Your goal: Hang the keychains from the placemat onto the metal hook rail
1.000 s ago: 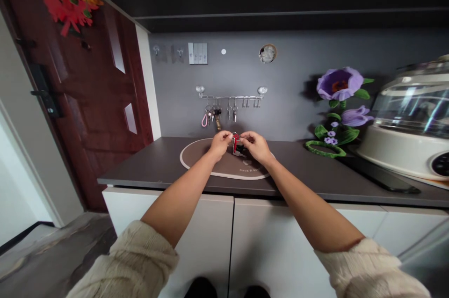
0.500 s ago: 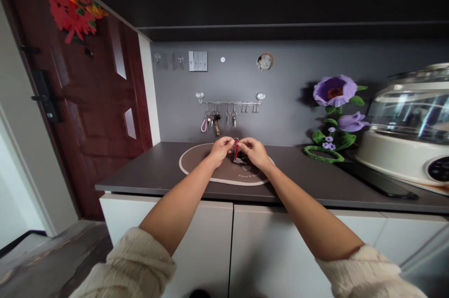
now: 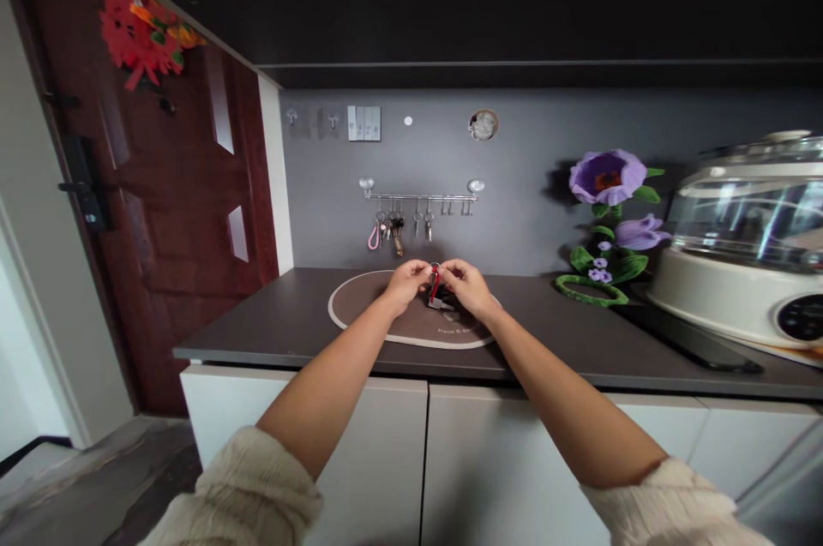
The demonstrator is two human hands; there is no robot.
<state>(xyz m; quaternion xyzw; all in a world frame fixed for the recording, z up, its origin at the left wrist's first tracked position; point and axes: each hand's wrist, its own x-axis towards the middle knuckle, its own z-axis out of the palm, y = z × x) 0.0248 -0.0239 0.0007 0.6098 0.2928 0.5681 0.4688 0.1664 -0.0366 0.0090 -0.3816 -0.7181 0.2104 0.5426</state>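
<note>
And here's bright steel on the key blade [image 3: 440, 304], right under a glossy red fob [image 3: 435, 282]! Polished chrome rail [image 3: 421, 198] up on the wall, matt charcoal countertop [image 3: 289, 332], a smooth, matt brown mat [image 3: 366, 312], and look at that glossy reddish wood door [image 3: 180, 195]! Smooth white cabinet fronts [image 3: 360, 443] below, a rough-knit cream sleeve [image 3: 244, 486], and a shiny clear lid [image 3: 739, 225] over a smooth cream base [image 3: 707, 310]!

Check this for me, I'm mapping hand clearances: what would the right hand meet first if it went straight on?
The right hand points at the red-strapped key fob between the hands, and seems already at it, though depth is hard to judge from this view.
</note>
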